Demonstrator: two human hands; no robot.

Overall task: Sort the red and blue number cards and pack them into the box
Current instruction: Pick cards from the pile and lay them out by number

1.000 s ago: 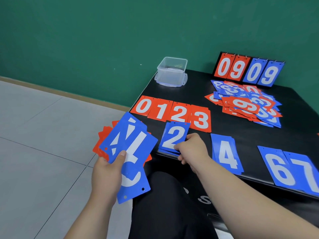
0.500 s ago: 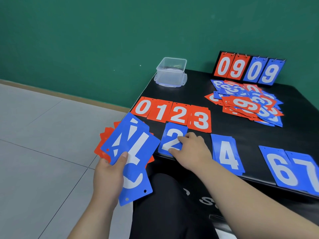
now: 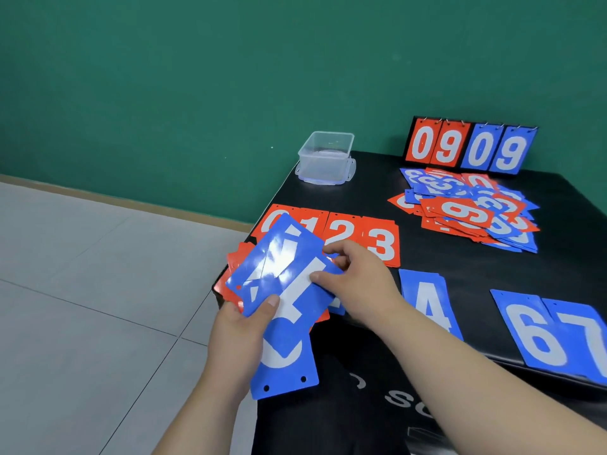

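Observation:
My left hand (image 3: pixel 238 336) holds a fanned stack of blue and red number cards (image 3: pixel 279 274) over the table's near left corner. My right hand (image 3: pixel 358 280) pinches the right edge of the blue 1 card (image 3: pixel 303 298) in that fan. Red cards 0 to 3 (image 3: pixel 345 231) lie in a row on the black table (image 3: pixel 443 261); the fan covers part of the 0 and 1. Blue 4 (image 3: pixel 427 300), 6 (image 3: pixel 532 333) and 7 (image 3: pixel 588 336) lie along the near edge. The blue 2 pile is almost hidden under my hands. The clear plastic box (image 3: pixel 326 157) stands open at the far left corner.
A loose heap of mixed red and blue cards (image 3: pixel 473 208) lies at the back right. Behind it stands a scoreboard flip stand (image 3: pixel 469 147) showing 09 09. Grey tiled floor (image 3: pixel 82 290) lies to the left, a green wall behind.
My right hand left the blue 2 pile on the table and moved up-left to the fan. My left hand brought the fan rightward and up over the table corner.

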